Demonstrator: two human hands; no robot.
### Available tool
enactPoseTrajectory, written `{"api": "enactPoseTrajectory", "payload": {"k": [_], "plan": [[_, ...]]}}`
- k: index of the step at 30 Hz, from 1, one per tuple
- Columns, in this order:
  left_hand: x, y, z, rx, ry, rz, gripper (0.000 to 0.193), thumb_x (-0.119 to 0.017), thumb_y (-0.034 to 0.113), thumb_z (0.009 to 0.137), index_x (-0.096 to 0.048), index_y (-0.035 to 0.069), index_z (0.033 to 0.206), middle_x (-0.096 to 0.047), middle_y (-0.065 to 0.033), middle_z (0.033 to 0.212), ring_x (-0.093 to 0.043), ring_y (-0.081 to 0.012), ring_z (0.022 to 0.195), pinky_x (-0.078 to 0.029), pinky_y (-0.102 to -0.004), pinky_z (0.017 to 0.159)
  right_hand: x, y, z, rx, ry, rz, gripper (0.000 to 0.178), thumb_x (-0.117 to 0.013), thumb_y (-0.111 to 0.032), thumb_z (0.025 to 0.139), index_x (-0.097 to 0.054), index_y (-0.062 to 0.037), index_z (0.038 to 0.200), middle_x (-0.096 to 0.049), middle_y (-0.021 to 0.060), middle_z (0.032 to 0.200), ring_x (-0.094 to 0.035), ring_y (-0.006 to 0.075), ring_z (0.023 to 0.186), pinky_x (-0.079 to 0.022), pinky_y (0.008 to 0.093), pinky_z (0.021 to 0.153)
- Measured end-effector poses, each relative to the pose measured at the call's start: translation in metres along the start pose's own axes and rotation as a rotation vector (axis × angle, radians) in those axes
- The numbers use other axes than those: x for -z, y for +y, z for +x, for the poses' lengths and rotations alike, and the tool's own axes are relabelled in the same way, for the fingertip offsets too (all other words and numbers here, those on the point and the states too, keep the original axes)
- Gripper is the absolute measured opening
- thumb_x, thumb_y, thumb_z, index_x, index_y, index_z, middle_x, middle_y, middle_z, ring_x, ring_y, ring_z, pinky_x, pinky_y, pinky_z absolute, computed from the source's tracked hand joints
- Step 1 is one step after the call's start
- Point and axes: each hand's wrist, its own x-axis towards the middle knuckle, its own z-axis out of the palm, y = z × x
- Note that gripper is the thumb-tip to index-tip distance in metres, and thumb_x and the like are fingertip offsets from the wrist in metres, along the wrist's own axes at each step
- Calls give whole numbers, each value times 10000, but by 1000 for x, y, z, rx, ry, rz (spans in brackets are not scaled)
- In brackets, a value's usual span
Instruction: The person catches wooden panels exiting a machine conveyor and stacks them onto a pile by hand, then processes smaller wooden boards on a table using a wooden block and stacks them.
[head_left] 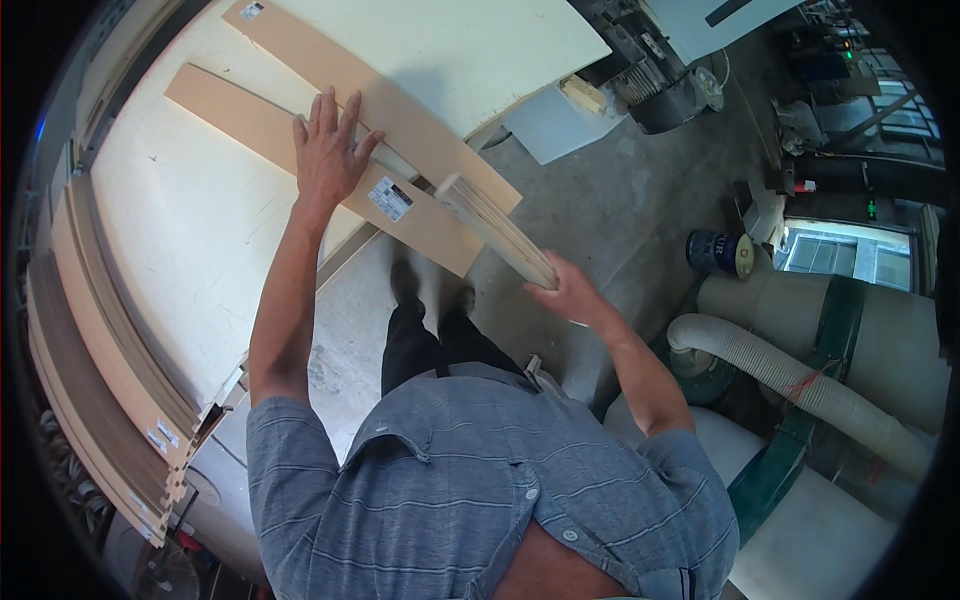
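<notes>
My left hand (330, 155) lies with spread fingers on the nearer of two flat tan wooden boards, its fingertips reaching toward the gap beside the farther one. This nearer board (240, 118) carries a white label and juts past the edge of the white tabletop (200, 260). Roughly alongside it runs the farther board (350, 75), which also overhangs the edge. In my right hand (573, 292), closed fingers grip the lower end of a pale wooden strip bundle (500, 235) with lengthwise lines. Its upper end is over the nearer board; whether they touch, I cannot tell.
Long stacked boards (95, 340) stand along the left side. A dark motor (650, 85) is at the upper right. Right of me are a ribbed hose (760, 360), large pale dust bags (810, 515), a green frame (770, 475) and a blue can (715, 252).
</notes>
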Motion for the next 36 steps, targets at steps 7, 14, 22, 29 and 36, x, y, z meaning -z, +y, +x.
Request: {"api": "enactPoseTrajectory", "payload": {"k": [7,14,22,29,36], "plan": [[0,12,2,-24,0,-35,654,-517,560,906,-434,183,1433,-305,-189,1514,-288,-347,1402,-192,-585,1110,53,-80,-65,-230,-114,-323,463,-685,-195,807,-541,-62,1227,-638,204,1045,-638,339,971,-491,385,816],[1,-14,-18,-17,38,-33,672,-570,548,878,-438,180,1424,-333,-191,1499,-291,-371,1396,-192,-570,1121,102,-171,-37,-52,-92,-201,450,-686,-221,774,-548,-6,1144,-641,220,976,-654,288,932,-493,386,786],[14,101,-121,787,424,-403,648,-717,354,813,-482,-60,1253,-555,-241,1136,-507,-406,1097,-371,-503,954,39,-62,173,154,106,51,519,-687,-230,765,-536,33,1186,-659,162,1038,-634,238,955,-500,373,831],[-4,151,-147,1073,245,-1088,477,-587,336,920,-409,18,1227,-607,-287,1092,-595,-463,1018,-466,-507,842,-12,-104,163,133,-158,456,489,-671,-148,783,-520,7,1222,-638,121,1067,-622,207,950,-504,349,845],[41,90,-189,1110,291,-987,487,-570,308,926,-405,35,1294,-619,-289,1072,-597,-473,1005,-471,-502,846,-103,-164,120,237,-82,646,475,-665,-73,767,-491,18,1200,-603,94,1034,-619,212,894,-518,341,814]]}}
